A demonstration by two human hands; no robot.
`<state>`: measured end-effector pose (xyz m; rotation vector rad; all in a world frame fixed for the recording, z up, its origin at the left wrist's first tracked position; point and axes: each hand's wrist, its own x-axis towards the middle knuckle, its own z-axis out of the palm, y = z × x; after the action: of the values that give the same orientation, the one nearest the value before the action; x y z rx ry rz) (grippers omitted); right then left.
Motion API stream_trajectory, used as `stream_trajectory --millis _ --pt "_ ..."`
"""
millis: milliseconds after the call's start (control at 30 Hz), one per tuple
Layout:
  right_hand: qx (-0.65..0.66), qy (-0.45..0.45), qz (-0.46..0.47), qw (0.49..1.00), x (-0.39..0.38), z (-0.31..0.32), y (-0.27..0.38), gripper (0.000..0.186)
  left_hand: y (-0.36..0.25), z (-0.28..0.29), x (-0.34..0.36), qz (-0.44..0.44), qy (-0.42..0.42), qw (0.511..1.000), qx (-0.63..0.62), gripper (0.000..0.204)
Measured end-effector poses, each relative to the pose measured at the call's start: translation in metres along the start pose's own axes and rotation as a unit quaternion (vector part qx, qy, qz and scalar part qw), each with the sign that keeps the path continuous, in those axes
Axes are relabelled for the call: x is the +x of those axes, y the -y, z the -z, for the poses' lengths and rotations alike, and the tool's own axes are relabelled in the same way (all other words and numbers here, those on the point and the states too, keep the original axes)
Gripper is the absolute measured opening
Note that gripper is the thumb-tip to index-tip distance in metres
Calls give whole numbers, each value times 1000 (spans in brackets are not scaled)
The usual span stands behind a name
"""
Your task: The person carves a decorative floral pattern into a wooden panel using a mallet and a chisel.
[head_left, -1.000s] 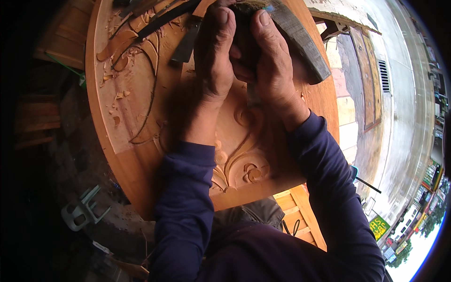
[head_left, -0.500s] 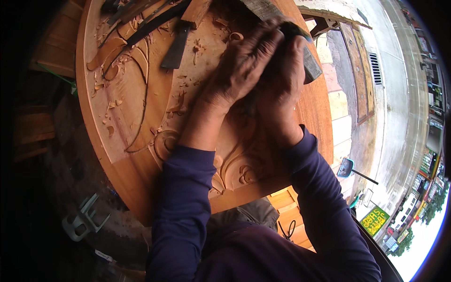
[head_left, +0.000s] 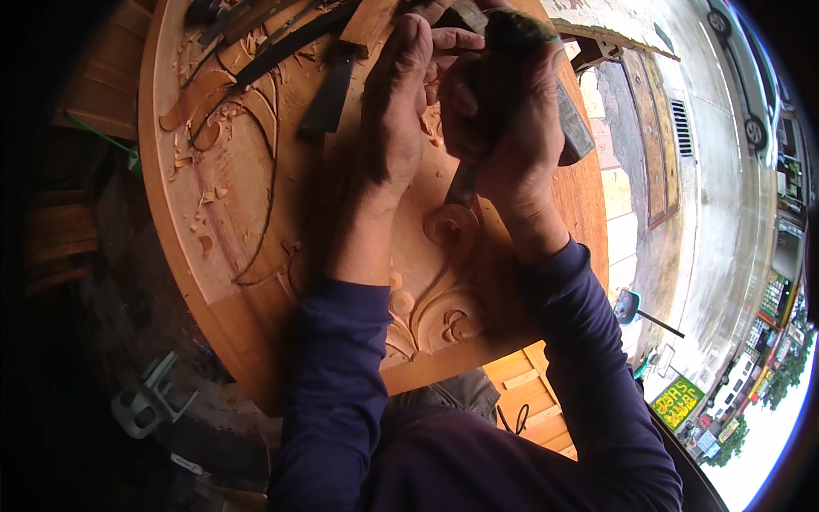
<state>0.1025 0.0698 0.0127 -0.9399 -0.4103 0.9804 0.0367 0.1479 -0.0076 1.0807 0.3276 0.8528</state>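
A carved wooden panel [head_left: 375,375] lies before me, its relief showing scrolls and a flower. My right hand [head_left: 512,128] is wrapped round the dark handle of a carving chisel [head_left: 461,184]. The blade points down from the fist to a carved scroll [head_left: 454,224]. Just left of it, my left hand [head_left: 397,107] is held off the handle, palm turned toward it and fingers apart, the farther ones partly hidden. A grey weathered wooden bar [head_left: 575,128] lies under and beyond my right hand.
Several dark carving tools [head_left: 294,43] lie at the panel's far left, beside a flat dark blade [head_left: 327,98] and a wood block [head_left: 367,24]. Curled shavings [head_left: 213,194] are scattered there. A pale plastic stool [head_left: 153,401] stands at left; a street with a car [head_left: 742,68] is at right.
My left hand has come away from the right hand and moved left, opening. My right hand has turned and keeps its hold on the chisel. A car has appeared at upper right.
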Motion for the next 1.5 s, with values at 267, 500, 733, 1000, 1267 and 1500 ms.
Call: stream_trajectory --millis 267,500,733,1000,1267,1500 --pt "4 75 -15 997 -3 6 -12 66 1 9 -1 19 15 995 -101 64" --pt "191 89 -31 977 -6 -34 1 63 2 10 -4 5 28 990 -138 68" --pt "190 155 51 968 4 4 -18 69 0 16 1 -49 93 975 -194 70" --pt "114 115 19 987 -2 -8 0 73 6 26 1 -71 102 979 -164 68" --pt "104 195 31 975 1 0 -17 72 -5 13 -8 -56 -4 989 -136 64" --pt "484 150 -80 859 0 -24 -24 66 -8 13 -8 -71 19 997 -22 50"
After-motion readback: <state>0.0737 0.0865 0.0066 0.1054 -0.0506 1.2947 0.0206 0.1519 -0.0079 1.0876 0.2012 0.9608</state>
